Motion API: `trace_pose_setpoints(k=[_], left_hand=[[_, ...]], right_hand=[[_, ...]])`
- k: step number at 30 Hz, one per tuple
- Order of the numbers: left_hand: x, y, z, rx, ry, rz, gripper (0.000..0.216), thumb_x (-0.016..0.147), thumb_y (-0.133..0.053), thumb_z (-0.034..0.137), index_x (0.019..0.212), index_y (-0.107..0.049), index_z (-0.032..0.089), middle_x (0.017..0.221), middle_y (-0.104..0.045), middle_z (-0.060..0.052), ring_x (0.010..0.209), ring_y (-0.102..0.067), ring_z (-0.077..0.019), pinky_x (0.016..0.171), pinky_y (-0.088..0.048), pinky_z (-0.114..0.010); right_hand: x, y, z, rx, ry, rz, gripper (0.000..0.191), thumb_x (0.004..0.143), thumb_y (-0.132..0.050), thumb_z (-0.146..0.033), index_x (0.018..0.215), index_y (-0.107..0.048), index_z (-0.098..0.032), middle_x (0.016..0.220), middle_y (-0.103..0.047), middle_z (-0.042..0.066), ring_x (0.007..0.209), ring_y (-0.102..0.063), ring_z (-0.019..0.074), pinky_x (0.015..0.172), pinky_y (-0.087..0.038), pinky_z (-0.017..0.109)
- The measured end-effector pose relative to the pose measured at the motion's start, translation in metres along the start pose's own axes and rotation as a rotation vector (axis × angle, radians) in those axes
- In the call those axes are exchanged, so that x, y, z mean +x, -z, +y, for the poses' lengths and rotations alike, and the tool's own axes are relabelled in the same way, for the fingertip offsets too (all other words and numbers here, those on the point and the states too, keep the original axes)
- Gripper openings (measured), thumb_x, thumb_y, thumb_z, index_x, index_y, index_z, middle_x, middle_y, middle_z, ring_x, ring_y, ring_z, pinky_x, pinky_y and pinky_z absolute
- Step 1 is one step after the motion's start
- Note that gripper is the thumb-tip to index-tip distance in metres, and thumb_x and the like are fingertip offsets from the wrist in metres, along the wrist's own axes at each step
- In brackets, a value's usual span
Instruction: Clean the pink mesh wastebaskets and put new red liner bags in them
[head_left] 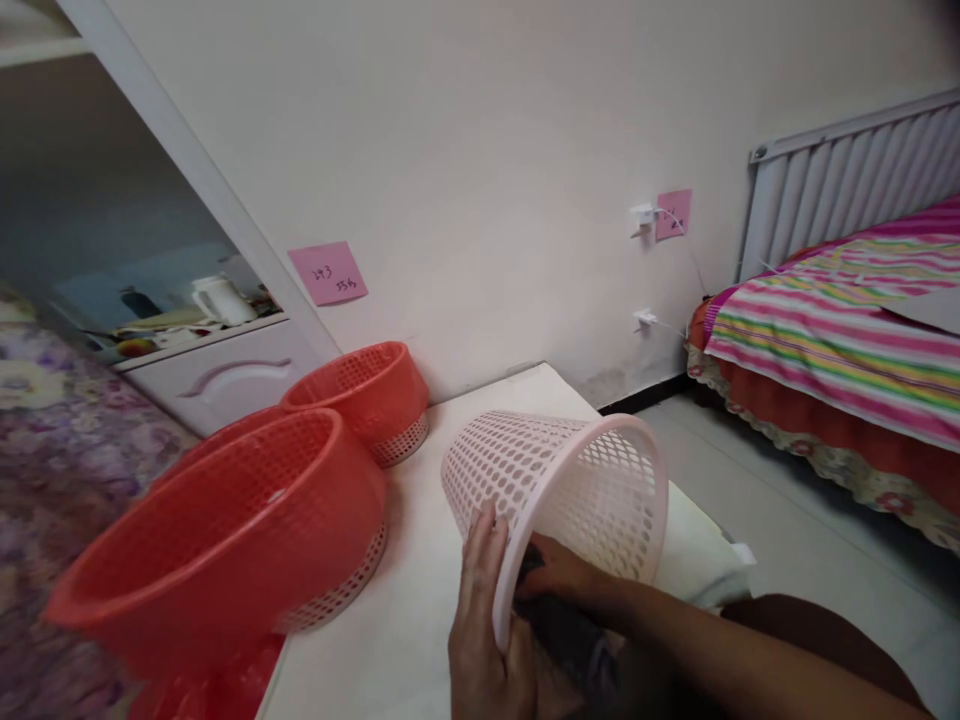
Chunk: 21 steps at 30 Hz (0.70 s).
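A pale pink perforated plastic basket (517, 465) lies tipped on its side on a white tabletop (405, 610), its round mouth turned toward me and to the right. My left hand (487, 610) grips its near rim, with the fingers along the outside wall and the thumb by the edge. Reaching into the mouth, my right hand (566, 575) is closed on a dark cloth (562, 640) that hangs out over the rim. Part of the right hand's fingers is hidden by the cloth and the rim.
Large red plastic baskets (322, 520) stand at the left of the table, one smaller red basket (382, 395) behind. A cabinet (225, 375) and flowered fabric (67, 480) are further left. A striped bed (847, 330) stands right. Chargers (642, 218) sit in the wall.
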<state>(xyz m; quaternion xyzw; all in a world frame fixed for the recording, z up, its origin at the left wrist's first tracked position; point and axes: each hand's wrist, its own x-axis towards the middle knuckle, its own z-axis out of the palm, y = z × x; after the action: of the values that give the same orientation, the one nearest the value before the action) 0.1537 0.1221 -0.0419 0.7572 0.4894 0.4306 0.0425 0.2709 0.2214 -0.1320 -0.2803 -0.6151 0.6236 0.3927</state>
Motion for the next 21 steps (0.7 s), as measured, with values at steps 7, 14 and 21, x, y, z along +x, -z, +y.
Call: trace_pose_setpoints(k=[7,14,21], left_hand=[[0.035,0.029,0.007,0.032,-0.036,-0.041,0.091,0.07,-0.039,-0.009,0.148,-0.035,0.037,0.155,-0.043,0.001,0.146,-0.035,-0.0169,0.122,-0.026,-0.046],[0.072,0.015,0.009,0.027,-0.074,-0.137,0.079,0.065,-0.039,-0.007,0.14,-0.049,0.016,0.149,-0.051,-0.01,0.142,-0.041,-0.0198,0.12,-0.031,-0.048],[0.07,0.008,0.014,0.003,-0.077,0.005,0.057,0.076,-0.047,0.0,0.128,-0.06,0.018,0.138,-0.061,-0.007,0.132,-0.052,-0.0184,0.116,-0.04,-0.04]], right_hand=[[-0.012,0.021,-0.044,-0.337,0.25,0.006,0.058,0.064,-0.062,-0.019,0.122,-0.061,-0.019,0.11,-0.065,0.006,0.105,-0.057,0.0263,0.099,-0.045,0.042],[-0.026,0.08,-0.042,-1.307,-0.024,0.408,0.058,0.076,-0.046,-0.003,0.131,-0.057,-0.018,0.13,-0.052,0.017,0.12,-0.046,0.0329,0.091,-0.046,0.045],[-0.035,0.019,0.01,-0.507,-0.183,0.106,0.051,0.06,-0.065,-0.014,0.111,-0.061,-0.018,0.109,-0.066,0.008,0.102,-0.06,0.0264,0.088,-0.048,0.037]])
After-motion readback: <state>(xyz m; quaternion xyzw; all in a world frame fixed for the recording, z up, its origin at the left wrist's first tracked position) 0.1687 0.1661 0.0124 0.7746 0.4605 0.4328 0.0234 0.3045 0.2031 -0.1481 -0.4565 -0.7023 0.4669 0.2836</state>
